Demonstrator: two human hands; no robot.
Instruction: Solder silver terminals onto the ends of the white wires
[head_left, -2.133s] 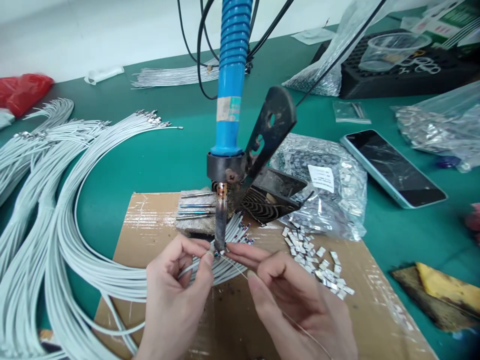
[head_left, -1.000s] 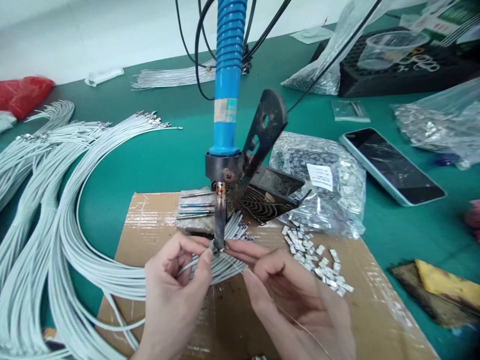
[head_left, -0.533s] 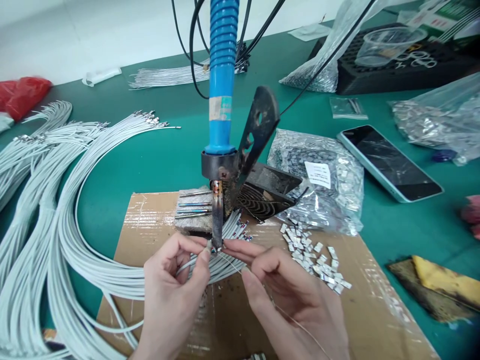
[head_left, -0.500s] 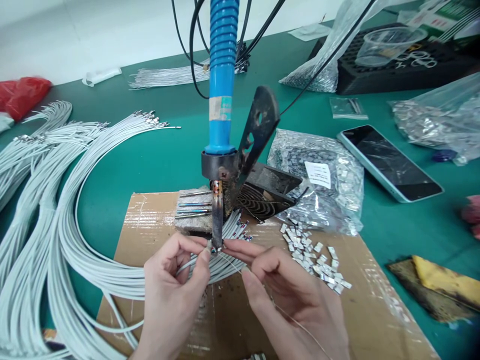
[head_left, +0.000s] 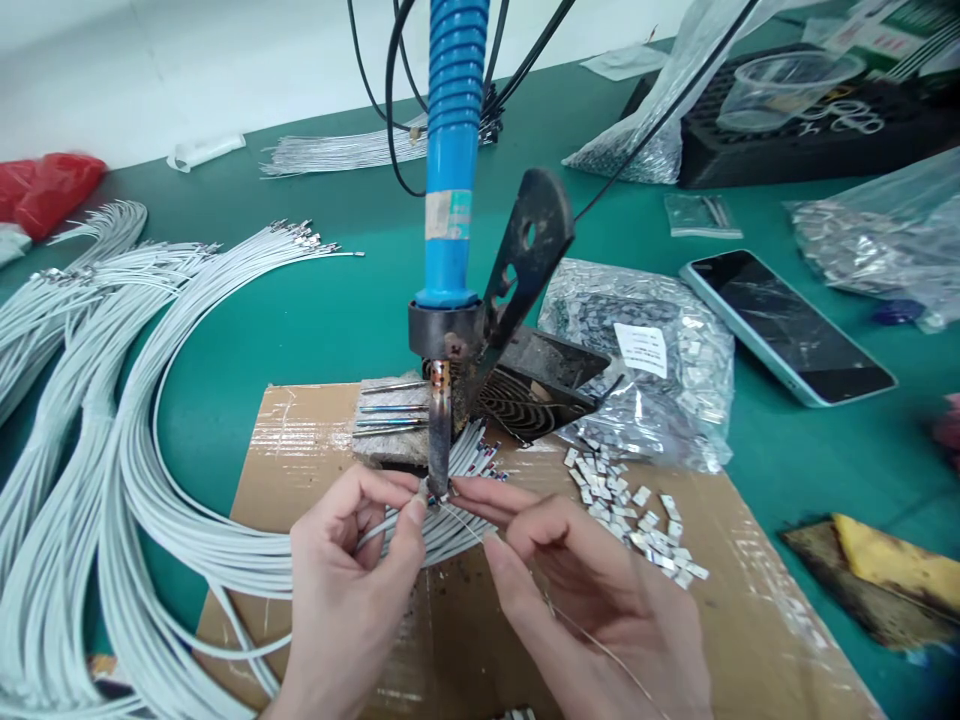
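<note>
A soldering iron with a blue handle hangs upright at the middle, its dark tip pointing down between my fingertips. My left hand is closed in a pinch on the end of a white cable just left of the tip. In my right hand a thin solder wire runs from thumb and fingers to the tip. My right forefinger reaches close to a small metal piece under the tip; its details are too small to tell. Behind both hands lies a bundle of white cables.
Cardboard covers the bench under my hands. Loose metal connectors lie at right, below a plastic bag of parts. A phone, a yellow sponge, a small fan and spare iron tips lie around.
The whole view has shifted slightly, so the iron and both hands appear a little farther right. Hands, solder wire and iron tip keep nearly the same places relative to each other.
</note>
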